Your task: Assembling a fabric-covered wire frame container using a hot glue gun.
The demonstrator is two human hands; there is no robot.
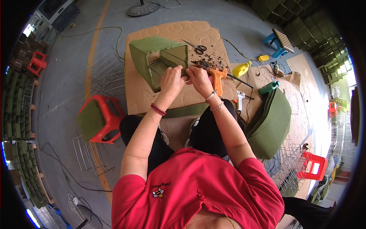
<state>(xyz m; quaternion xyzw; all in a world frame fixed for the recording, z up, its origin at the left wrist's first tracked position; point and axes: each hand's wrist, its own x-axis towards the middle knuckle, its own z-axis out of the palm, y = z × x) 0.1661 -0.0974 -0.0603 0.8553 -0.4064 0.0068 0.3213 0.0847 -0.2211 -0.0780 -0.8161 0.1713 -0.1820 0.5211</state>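
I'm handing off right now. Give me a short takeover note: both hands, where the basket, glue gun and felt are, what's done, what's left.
Left hand: on the rim of the basket, pressing the green felt.
Right hand: beside it at the same rim, next to the orange glue gun; whether it grips the gun is unclear.
Basket lies on its side on the cardboard, outside already felt-covered, wire still bare inside.
Scissors behind; felt stack at right.
Left: probably finishing the rim edge.
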